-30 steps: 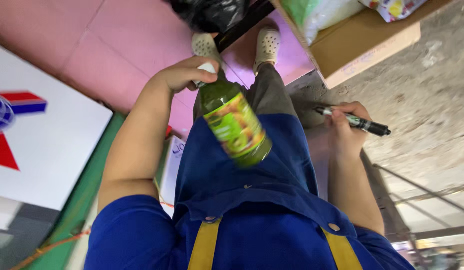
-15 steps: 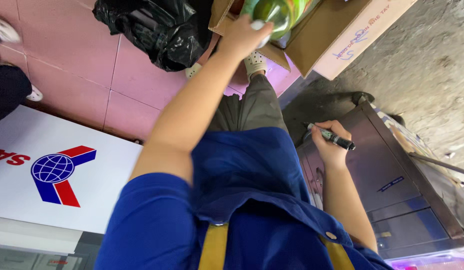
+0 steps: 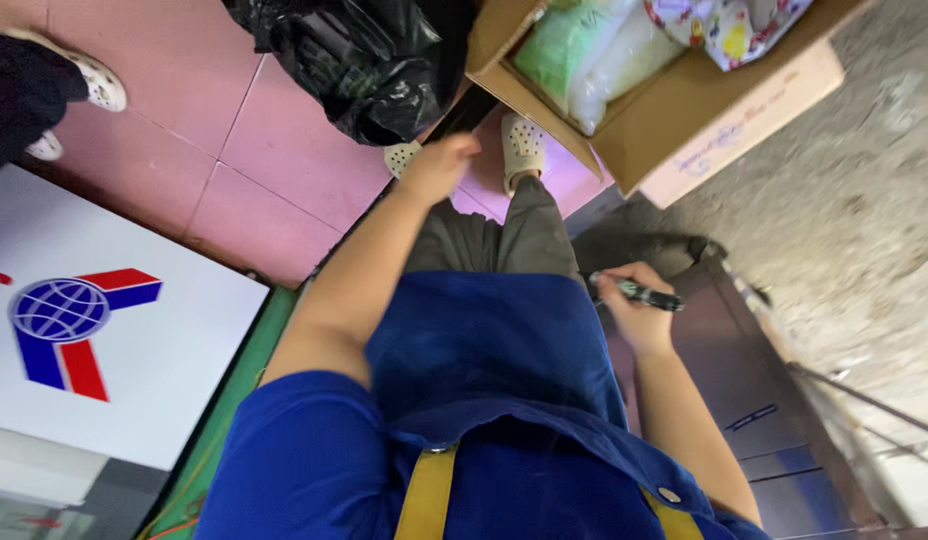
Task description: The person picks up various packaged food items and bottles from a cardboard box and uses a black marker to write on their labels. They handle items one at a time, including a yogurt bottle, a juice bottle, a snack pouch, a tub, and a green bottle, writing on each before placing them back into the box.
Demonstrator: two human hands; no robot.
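Note:
My left hand (image 3: pixel 439 167) is stretched out in front of me, empty, with its fingers loosely curled, just below the flap of an open cardboard box (image 3: pixel 624 150). The box holds pale green and clear plastic packs (image 3: pixel 574 50). The green bottle seen earlier is out of sight. My right hand (image 3: pixel 634 315) stays near my hip and grips a black marker (image 3: pixel 646 293), which points to the right. I wear a blue top, grey trousers and white perforated clogs (image 3: pixel 524 145).
A black plastic bag (image 3: pixel 354 60) lies on the pink tile floor (image 3: pixel 184 140) left of the box. A white board with a globe emblem (image 3: pixel 134 340) stands at left. A dark metal cabinet (image 3: pixel 764 420) is at right. Another person's shoe (image 3: pixel 102 85) shows top left.
My left hand carried a green bottle up to the cardboard box, let it go there and has drawn back empty. My right hand kept the marker.

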